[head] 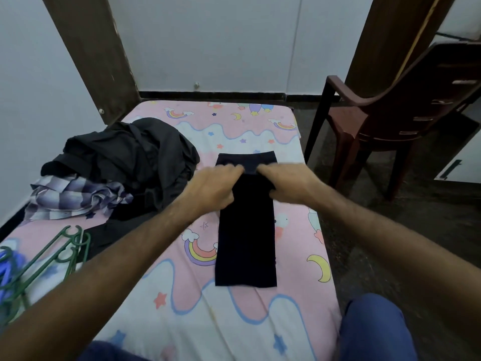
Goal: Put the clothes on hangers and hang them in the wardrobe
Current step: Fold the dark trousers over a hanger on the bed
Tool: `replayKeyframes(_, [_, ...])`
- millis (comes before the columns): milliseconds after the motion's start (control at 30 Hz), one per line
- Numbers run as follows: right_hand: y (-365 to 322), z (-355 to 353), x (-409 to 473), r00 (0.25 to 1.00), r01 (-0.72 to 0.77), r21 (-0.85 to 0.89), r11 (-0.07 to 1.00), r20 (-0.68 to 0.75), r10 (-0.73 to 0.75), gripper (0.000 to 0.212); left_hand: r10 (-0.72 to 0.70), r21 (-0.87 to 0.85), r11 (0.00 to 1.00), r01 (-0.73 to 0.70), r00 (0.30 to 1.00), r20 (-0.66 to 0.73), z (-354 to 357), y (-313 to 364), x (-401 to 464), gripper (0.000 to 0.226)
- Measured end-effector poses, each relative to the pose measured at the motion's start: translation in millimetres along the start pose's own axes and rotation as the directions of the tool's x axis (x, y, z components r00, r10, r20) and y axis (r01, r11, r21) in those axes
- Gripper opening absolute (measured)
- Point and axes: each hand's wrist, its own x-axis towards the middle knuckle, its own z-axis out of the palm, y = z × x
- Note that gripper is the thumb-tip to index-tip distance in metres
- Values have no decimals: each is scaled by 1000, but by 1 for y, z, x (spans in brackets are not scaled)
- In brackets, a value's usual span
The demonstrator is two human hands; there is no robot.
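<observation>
1. One bed (pixel 260 321) with a pink sheet printed with rainbows, moons and stars fills the middle of the view; everything below is placed relative to it.
2. One dark navy garment (pixel 246 246), folded into a long narrow strip, lies flat on the right half of the bed, running lengthwise from near the far end toward the person.
3. Two bare hands rest on the far part of that garment. The left hand (pixel 216 187) has its fingers curled down onto the cloth at the strip's left edge; the right hand (pixel 289 182) does the same at the right edge. Both appear to pinch the fabric, though blur hides the fingertips.
4. One heap of dark clothes (pixel 135 157) sits on the bed's far left part, with one checked purple-and-white shirt (pixel 75 196) against its near side.
5. Green hangers (pixel 59 248) lie at the bed's left edge, at least two, beside something blue (pixel 7 267).
6. One brown plastic chair (pixel 385 131) stands on the floor to the right of the bed.
</observation>
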Motion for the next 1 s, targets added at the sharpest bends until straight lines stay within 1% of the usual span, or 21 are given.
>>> replayKeyframes(100, [-29,35,-44,994,29,1,1000,104,-29,44,87,86,992,-89,996,36,23,24,-52,34])
replayKeyframes(167, [-45,61,-67,986,58,-9,998,155,-55,44,124,120,984,-135,988,92,40,45,-85,35])
replayKeyframes(300, [-72,97,-96,962,96,-21,995,258,-87,43,191,107,970,-217,958,215,71,74,-131,39])
replayKeyframes(400, [-83,118,-112,950,102,-5,995,298,-96,47,146,89,980,-176,952,268,88,81,-153,43])
replayKeyframes(433, [-84,123,-116,940,96,8,995,328,-94,52,120,73,986,-147,950,287,93,83,-160,49])
replayKeyframes(500, [-80,126,-117,906,74,48,996,413,-88,66,77,11,996,-86,939,336,100,84,-173,67])
replayKeyframes(533, [-78,124,-115,893,62,72,996,441,-87,69,67,-27,998,-61,928,366,101,82,-178,73])
replayKeyframes(567, [-76,121,-111,897,52,88,995,434,-85,68,69,-67,997,-47,921,384,99,81,-181,75])
replayKeyframes(600, [-76,118,-107,924,52,95,994,373,-84,63,79,-95,994,-46,922,378,99,78,-186,75])
replayKeyframes(633, [-75,117,-103,961,54,98,994,264,-79,61,87,-115,992,-48,926,367,96,76,-190,73])
replayKeyframes(667, [-76,119,-100,985,49,103,993,159,-65,63,83,-145,989,-32,927,365,94,73,-193,71])
replayKeyframes(700, [-80,121,-97,990,36,114,993,128,-50,68,60,-181,983,10,924,378,92,69,-197,69])
replayKeyframes(733, [-85,124,-95,984,25,127,992,174,-47,70,29,-216,974,61,919,392,89,63,-201,67])
replayKeyframes(800, [-96,136,-90,932,13,98,995,358,-48,65,-50,-221,963,154,908,416,83,43,-211,61])
replayKeyframes(833, [-102,139,-86,918,20,50,999,395,-38,59,-104,-198,958,206,898,427,78,30,-218,60])
replayKeyframes(867, [-108,136,-79,930,24,14,1000,365,-28,52,-175,-191,941,278,887,428,71,15,-226,61])
replayKeyframes(900, [-115,131,-70,952,31,-4,1000,305,-29,45,-264,-196,907,372,867,423,62,-1,-236,59])
replayKeyframes(967, [-134,124,-50,977,63,3,998,202,-62,33,-437,-198,814,545,802,408,41,-32,-262,48])
replayKeyframes(1000, [-147,123,-39,980,88,31,996,175,-92,30,-516,-178,768,615,759,397,33,-50,-278,45])
